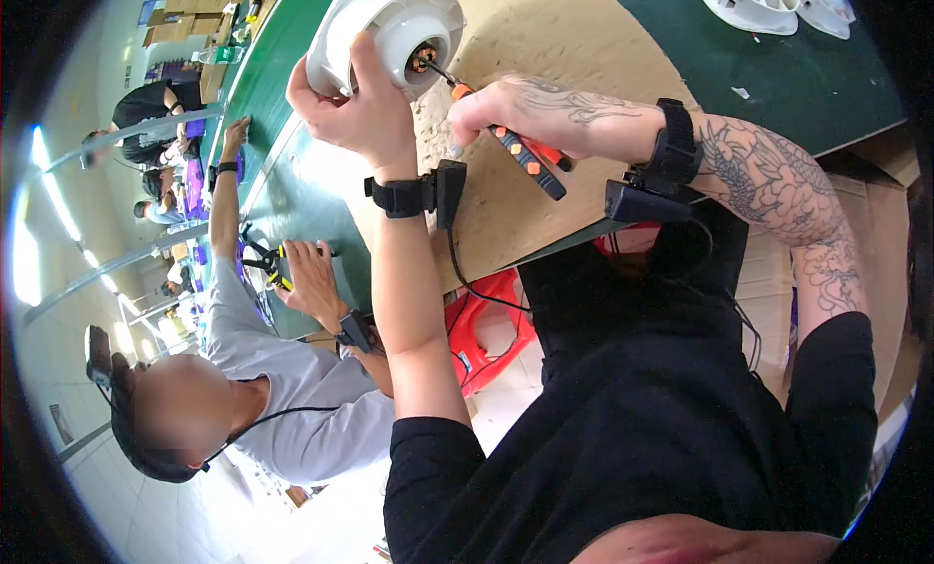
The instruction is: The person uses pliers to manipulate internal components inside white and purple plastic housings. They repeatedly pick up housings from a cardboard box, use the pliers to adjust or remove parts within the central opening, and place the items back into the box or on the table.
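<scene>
Right now we work at a long green bench (292,175) that runs away from us, and every place below is told from it. On its near end lies a brown board (545,68), and above that board we hold a white round housing (375,29), tilted so its open hub faces us; copper windings show inside the hub. More white parts (769,0) lie on the bench's far right corner.

At the bench's left side a co-worker in a grey shirt (282,389) sits, one hand on yellow-handled pliers (272,262) over the green surface. Further along that side more people sit. Below the bench's near edge a red stool (486,321) stands on the pale floor.

Our left hand (355,107) wraps the housing's rim, fingers clenched on it, a black wrist strap just below. Our right hand (516,111) is closed around an orange and black screwdriver (525,155), whose thin shaft reaches into the hub. Both hands hang above the board, close together, the housing between them and the bench's far stretch.
</scene>
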{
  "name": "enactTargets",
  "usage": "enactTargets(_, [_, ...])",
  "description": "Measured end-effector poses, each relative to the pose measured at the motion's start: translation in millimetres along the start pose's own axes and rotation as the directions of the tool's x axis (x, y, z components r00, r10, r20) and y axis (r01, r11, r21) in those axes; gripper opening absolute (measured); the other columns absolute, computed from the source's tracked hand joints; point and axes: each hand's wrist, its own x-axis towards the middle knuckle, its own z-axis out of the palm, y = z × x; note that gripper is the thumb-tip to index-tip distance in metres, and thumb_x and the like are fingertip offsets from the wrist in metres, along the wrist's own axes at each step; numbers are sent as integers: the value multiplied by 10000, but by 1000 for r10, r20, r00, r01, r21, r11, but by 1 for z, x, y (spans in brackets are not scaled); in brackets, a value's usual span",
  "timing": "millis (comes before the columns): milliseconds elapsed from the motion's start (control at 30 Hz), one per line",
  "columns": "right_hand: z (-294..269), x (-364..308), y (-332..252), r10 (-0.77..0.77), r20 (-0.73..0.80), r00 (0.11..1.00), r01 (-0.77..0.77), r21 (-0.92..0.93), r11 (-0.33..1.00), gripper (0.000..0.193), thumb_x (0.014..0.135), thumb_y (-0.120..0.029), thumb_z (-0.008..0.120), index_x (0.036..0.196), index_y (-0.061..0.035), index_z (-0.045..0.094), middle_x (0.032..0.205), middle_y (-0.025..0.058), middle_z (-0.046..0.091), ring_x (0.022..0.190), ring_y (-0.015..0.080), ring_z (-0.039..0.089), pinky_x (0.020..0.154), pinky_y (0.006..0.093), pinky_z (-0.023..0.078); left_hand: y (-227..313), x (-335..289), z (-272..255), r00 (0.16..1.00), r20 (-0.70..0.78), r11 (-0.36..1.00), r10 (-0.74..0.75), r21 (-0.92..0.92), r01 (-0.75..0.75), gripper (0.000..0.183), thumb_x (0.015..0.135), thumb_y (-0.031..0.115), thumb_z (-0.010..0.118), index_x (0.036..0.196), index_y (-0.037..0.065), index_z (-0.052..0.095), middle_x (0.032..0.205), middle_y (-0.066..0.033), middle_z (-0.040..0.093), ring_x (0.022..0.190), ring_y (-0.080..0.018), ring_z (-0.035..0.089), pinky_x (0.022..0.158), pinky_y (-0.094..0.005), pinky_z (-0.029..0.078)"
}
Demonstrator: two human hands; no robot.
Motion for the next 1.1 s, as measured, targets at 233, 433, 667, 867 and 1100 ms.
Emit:
enactTargets(233, [-15,20,10,-132,325,936,-188,782,594,270,775,-323,693,732,-139,500,553,-29,381,467,89,356,496,272,331,23,40,16,978,114,965,176,177,-194,588,752,328,898,1105,-59,629,1002,-136,693,892,-207,654,788,-341,546])
enactTargets(433, [-18,17,3,-154,-24,988,149,429,891,258,828,-321,647,711,-129,521,543,-34,424,427,69,367,447,246,301,20,54,29,888,152,849,434,260,-459,683,682,425,925,1084,-45,636,1005,-156,692,905,-285,674,804,-385,543])
enactTargets(667, [-24,16,2,-120,161,980,-32,713,700,270,818,-335,665,738,-131,508,559,-51,385,456,53,324,468,220,303,18,54,33,917,142,861,374,314,-400,709,676,474,921,1085,-41,659,1028,-157,697,927,-311,679,831,-400,545])
enactTargets(867, [-22,27,15,-181,-61,982,191,306,933,320,780,-367,682,884,-71,624,592,-23,430,504,117,414,496,283,382,22,63,46,967,53,904,248,346,-250,708,673,464,926,1055,-63,648,962,-178,700,897,-348,687,820,-431,538])
enactTargets(1100, [-7,-2,-7,-232,173,957,250,-93,964,563,716,-390,760,1088,10,625,863,101,617,783,202,598,697,346,481,4,128,-14,953,-56,946,-296,-152,285,474,936,323,771,1094,-90,600,968,-169,717,777,-182,708,620,-328,602])
